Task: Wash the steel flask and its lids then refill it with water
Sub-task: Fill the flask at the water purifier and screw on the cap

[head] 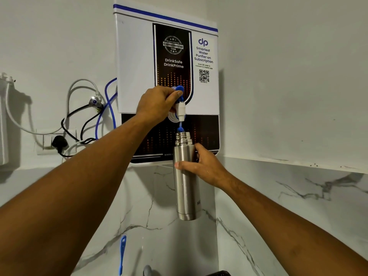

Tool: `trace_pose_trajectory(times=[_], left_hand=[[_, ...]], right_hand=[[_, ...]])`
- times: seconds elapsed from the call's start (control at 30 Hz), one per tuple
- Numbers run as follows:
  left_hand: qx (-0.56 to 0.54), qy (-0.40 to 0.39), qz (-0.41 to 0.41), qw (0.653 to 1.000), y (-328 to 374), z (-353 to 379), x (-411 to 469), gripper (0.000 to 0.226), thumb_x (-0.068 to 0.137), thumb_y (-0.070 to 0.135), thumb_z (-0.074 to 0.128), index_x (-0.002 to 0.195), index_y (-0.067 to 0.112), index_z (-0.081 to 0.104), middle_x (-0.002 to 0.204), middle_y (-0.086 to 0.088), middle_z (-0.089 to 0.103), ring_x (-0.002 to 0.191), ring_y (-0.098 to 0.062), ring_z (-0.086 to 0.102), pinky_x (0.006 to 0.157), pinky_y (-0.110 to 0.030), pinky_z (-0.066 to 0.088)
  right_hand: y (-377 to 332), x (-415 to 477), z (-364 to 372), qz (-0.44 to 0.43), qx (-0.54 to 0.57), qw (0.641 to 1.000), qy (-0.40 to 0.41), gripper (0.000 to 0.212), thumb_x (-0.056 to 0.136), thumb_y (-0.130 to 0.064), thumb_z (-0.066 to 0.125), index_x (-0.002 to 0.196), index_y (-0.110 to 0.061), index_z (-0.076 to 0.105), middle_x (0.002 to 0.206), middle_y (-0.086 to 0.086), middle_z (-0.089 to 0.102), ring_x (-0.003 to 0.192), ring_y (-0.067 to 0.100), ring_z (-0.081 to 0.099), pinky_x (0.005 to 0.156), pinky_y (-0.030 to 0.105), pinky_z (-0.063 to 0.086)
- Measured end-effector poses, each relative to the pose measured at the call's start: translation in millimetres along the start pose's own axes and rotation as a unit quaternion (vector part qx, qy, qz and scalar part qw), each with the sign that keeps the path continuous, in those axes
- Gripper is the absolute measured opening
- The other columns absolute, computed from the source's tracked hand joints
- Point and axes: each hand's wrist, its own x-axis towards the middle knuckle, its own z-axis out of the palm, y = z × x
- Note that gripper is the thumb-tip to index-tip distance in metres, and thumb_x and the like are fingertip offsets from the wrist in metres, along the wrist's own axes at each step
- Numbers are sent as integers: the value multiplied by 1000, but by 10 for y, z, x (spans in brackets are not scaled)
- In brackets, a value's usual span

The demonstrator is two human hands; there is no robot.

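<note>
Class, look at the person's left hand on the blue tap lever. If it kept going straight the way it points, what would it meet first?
Probably the front panel of the water purifier, just behind the blue tap lever that the left hand grips; depth is uncertain.

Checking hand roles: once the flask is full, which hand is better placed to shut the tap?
Left. The left hand already grips the blue tap lever; the right hand holds the steel flask underneath.

The white marble surface [179, 246], veined in grey, spreads well below the fingers [199, 148] of the right hand [207, 166] and folds into a corner there. Against it, far down and to the left of those fingers, rests a slim blue strip [122, 253]. Straight below them, a small grey rounded thing [147, 270] and a dark object [219, 273] are cut by the bottom edge, too little showing to identify.
</note>
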Motion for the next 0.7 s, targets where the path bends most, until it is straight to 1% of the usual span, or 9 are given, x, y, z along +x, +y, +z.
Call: trace_pose_trajectory(times=[0.2,0.33,0.4,0.47,0.53,0.6,0.67,0.7], left_hand=[[-8,-1,0,1000,-4,-6,-4,37,106,47,52,108,21,78,94,1,78,84,-15,75,88,-44,61],[-35,-23,-18,999,25,-15,12,36,107,45,52,107,19,76,97,1,77,84,-15,75,87,-42,63],[-49,-34,-32,998,50,-18,17,37,107,46,51,106,19,75,96,-1,76,86,-19,75,87,-45,63],[-49,-41,-45,997,79,-16,14,39,107,48,48,109,18,74,99,-3,73,93,-24,71,90,-50,61],[-37,-43,-51,997,104,-20,12,41,108,49,46,113,20,74,101,-4,72,97,-25,69,92,-52,59],[-31,-47,-52,997,108,-21,25,41,108,50,45,114,21,73,102,-4,73,93,-21,69,89,-48,59],[-45,-53,-58,996,104,-11,35,40,109,48,44,114,21,71,101,-4,73,80,-13,67,80,-38,59],[-48,-56,-62,995,111,-6,36,39,109,47,44,115,20,71,100,-5,73,75,-11,65,77,-35,58]], right_hand=[[19,3,-1,1,-2,1000,-2,66,79,-49,84,131,-26,51,118,-6,66,102,14,68,94,44,60],[16,7,-7,-1,-2,1000,-4,65,79,-50,84,131,-27,52,117,-7,66,102,13,68,93,43,60],[-1,10,-13,-2,-4,1000,-2,64,79,-50,84,130,-27,52,115,-9,66,100,12,68,93,42,60],[-12,14,-21,-3,-5,1000,1,64,78,-50,84,129,-27,53,114,-10,66,100,11,68,92,40,60],[-16,14,-31,-3,-4,1000,3,64,78,-50,84,129,-27,53,114,-10,66,100,11,68,91,40,60],[-14,17,-41,-4,-5,1000,5,63,78,-49,84,128,-27,53,113,-10,66,100,12,68,91,40,60],[-8,17,-43,-4,-9,1000,4,62,79,-49,84,128,-27,52,113,-10,65,99,12,67,91,41,60],[-2,17,-42,-4,-10,1000,3,62,79,-49,84,128,-27,52,113,-9,65,99,12,67,91,41,60]])
